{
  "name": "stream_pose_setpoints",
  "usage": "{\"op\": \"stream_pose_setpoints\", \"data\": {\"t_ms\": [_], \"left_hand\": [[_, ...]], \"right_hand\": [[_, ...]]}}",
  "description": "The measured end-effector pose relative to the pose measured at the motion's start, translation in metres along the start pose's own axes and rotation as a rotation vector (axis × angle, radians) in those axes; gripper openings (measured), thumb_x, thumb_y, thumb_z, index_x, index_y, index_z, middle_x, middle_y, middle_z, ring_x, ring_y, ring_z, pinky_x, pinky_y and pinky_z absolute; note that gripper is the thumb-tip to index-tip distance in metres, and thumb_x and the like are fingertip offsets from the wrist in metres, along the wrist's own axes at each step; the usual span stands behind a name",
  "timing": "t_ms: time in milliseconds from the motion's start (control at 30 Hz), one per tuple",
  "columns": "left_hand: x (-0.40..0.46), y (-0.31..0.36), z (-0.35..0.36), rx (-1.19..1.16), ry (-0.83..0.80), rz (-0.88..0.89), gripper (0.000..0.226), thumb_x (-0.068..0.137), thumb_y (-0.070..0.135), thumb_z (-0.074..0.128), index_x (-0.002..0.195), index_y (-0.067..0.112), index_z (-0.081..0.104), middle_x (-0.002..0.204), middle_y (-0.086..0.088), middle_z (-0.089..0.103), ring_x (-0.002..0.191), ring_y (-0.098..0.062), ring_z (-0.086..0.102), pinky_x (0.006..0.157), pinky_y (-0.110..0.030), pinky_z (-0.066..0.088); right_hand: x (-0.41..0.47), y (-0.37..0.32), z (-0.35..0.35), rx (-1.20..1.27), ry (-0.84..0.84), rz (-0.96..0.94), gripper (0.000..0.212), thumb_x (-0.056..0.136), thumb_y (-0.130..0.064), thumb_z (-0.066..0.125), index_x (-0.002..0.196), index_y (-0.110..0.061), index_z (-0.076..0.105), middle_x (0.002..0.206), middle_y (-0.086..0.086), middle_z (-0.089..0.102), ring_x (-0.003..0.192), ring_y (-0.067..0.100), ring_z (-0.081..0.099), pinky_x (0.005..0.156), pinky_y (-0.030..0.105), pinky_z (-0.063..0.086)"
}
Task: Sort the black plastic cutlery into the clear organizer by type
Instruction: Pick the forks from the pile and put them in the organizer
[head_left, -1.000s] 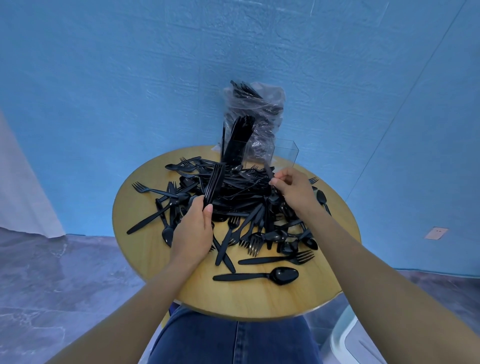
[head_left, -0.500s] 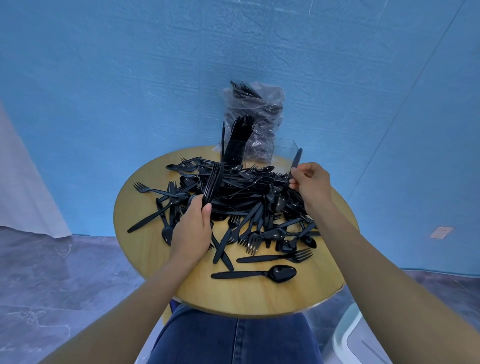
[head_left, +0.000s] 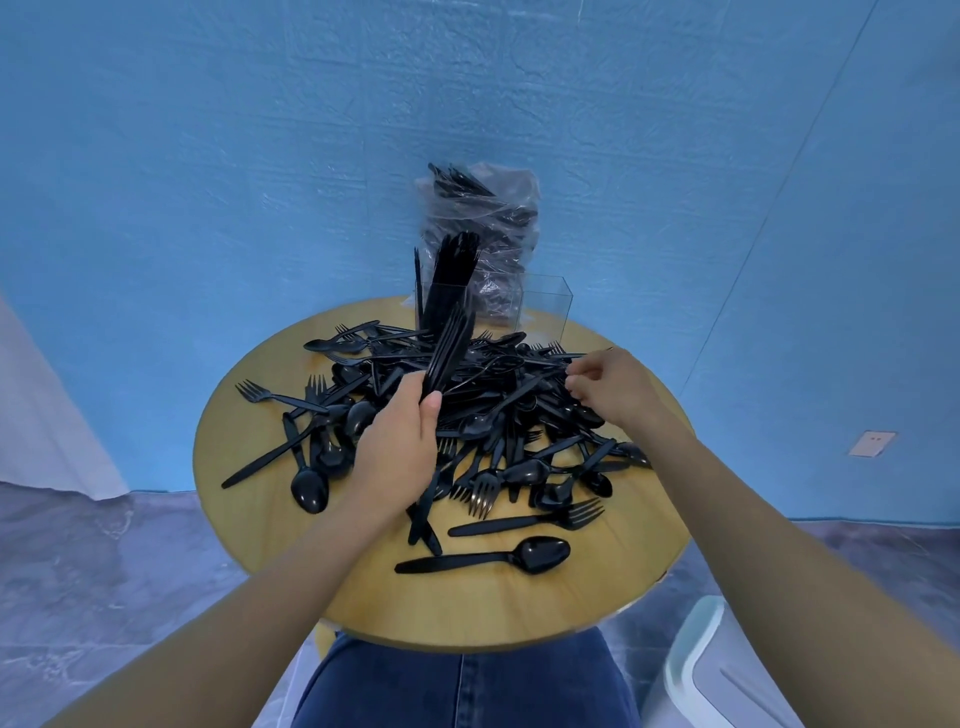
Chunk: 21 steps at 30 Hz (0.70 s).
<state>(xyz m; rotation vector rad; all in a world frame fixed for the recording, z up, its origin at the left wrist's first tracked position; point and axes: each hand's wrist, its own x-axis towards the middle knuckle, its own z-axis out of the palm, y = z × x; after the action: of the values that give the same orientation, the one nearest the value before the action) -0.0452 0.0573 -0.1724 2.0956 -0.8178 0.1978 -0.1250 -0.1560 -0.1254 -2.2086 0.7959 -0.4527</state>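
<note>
A heap of black plastic cutlery (head_left: 493, 395) covers the middle of the round wooden table (head_left: 249, 499). My left hand (head_left: 400, 447) grips a bundle of forks (head_left: 449, 348) by the handles, tines pointing up and away over the heap. My right hand (head_left: 610, 389) sits at the heap's right edge with curled fingertips among the pieces; a pinch there cannot be made out. The clear organizer (head_left: 548, 306) stands at the table's far edge. Its left part holds upright black cutlery (head_left: 452, 270), while its right compartment looks empty.
Behind the organizer, a clear plastic bag (head_left: 488, 218) of more cutlery leans on the blue wall. A single spoon (head_left: 540, 555) and fork (head_left: 524, 522) lie near the front edge. A white object (head_left: 696, 670) stands on the floor at lower right.
My right hand lifted a knife from the heap toward the organizer, then came back down to the heap's right side; the knife is no longer seen raised. My left hand kept its bundle.
</note>
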Motion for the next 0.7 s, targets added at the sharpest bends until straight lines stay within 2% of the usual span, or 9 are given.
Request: {"op": "stream_pose_setpoints", "data": {"t_ms": [67,167,300,400,600,700], "left_hand": [[0.002,0.009,0.006,-0.011,-0.02,0.027,0.023,0.101,0.029,0.03,0.113,0.017,0.046,0.063,0.007,0.048,0.052,-0.01,0.045,0.048,-0.026,0.029],[0.004,0.017,0.018,-0.006,-0.061,0.047,0.026,0.101,0.029,0.031,0.118,0.016,0.046,0.063,0.008,0.046,0.052,-0.009,0.045,0.047,-0.026,0.028],[0.004,0.022,0.032,0.05,-0.114,0.071,0.033,0.101,0.033,0.029,0.125,0.015,0.043,0.064,0.01,0.045,0.053,-0.009,0.046,0.048,-0.029,0.03],[0.002,0.027,0.038,0.068,-0.145,0.081,0.033,0.101,0.033,0.029,0.126,0.016,0.042,0.065,0.01,0.046,0.054,-0.012,0.048,0.049,-0.029,0.033],[0.002,0.031,0.042,0.075,-0.178,0.086,0.034,0.101,0.029,0.03,0.13,0.015,0.042,0.068,0.013,0.047,0.059,-0.009,0.049,0.054,-0.03,0.034],[0.004,0.029,0.042,0.072,-0.181,0.078,0.034,0.101,0.03,0.031,0.129,0.015,0.042,0.069,0.012,0.048,0.06,-0.012,0.051,0.054,-0.03,0.035]], "right_hand": [[-0.009,0.009,-0.009,-0.139,0.001,-0.069,0.015,0.091,-0.012,0.061,0.104,-0.008,0.066,0.094,0.003,0.064,0.086,0.015,0.058,0.068,0.018,0.04],[-0.023,0.035,-0.019,-0.261,-0.007,-0.123,0.022,0.089,-0.017,0.063,0.11,-0.01,0.066,0.102,0.002,0.06,0.102,0.018,0.055,0.077,0.022,0.035],[-0.048,0.066,-0.018,-0.349,-0.009,-0.148,0.036,0.091,-0.03,0.06,0.126,-0.02,0.057,0.123,0.006,0.049,0.12,0.026,0.037,0.089,0.022,0.023],[-0.068,0.075,-0.004,-0.373,-0.075,-0.177,0.04,0.094,-0.034,0.054,0.131,-0.021,0.053,0.126,0.002,0.045,0.12,0.022,0.033,0.092,0.021,0.023],[-0.082,0.066,0.023,-0.269,-0.092,-0.322,0.036,0.097,-0.03,0.049,0.129,-0.016,0.056,0.117,0.0,0.049,0.111,0.016,0.042,0.091,0.018,0.029],[-0.078,0.062,0.025,-0.15,-0.001,-0.366,0.029,0.096,-0.025,0.051,0.119,-0.013,0.063,0.11,-0.002,0.052,0.106,0.012,0.046,0.089,0.019,0.033]]}}
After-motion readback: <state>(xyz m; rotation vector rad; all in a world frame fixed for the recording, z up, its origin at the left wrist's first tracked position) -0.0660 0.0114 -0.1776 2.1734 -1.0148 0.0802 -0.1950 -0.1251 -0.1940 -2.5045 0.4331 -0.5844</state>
